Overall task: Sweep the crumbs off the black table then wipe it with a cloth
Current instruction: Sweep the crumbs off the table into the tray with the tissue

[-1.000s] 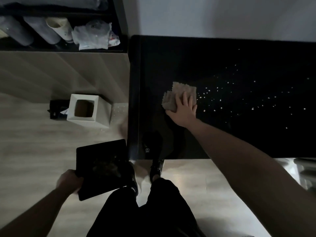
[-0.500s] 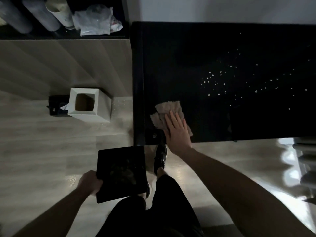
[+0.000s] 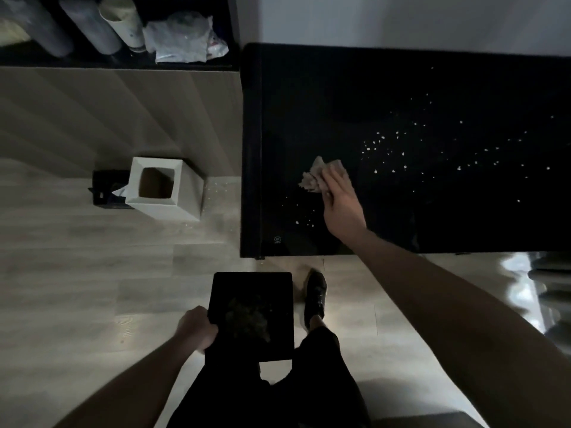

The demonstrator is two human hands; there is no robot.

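I see the right hand [image 3: 341,202] on the black counter [image 3: 401,88], fingers curled over a crumpled tan cloth [image 3: 315,176] and gripping it against the surface, left of centre. Cloth sticks out past the fingertips toward the counter's left edge. Pale crumbs [image 3: 401,149] are scattered to the right of the cloth across the middle and right of the counter; a smaller cluster [image 3: 304,222] lies just below the cloth, near the front-left corner.

The left hand [image 3: 197,330] grips the left edge of a flat black tray [image 3: 251,313], held below the counter's front edge, over the floor. There's a dim patch of debris on the tray, probably collected crumbs, but it's too dark to be sure.

On the wood floor [image 3: 77,273], left of the counter, stands a white square bin [image 3: 163,188] with an open top, a dark object just behind it. A few pale specks lie on the floor between bin and counter. A black shoe [image 3: 315,296] is next to the tray. Top left, a dark shelf [image 3: 234,32] holds rolls and a crumpled white bag [image 3: 182,41].
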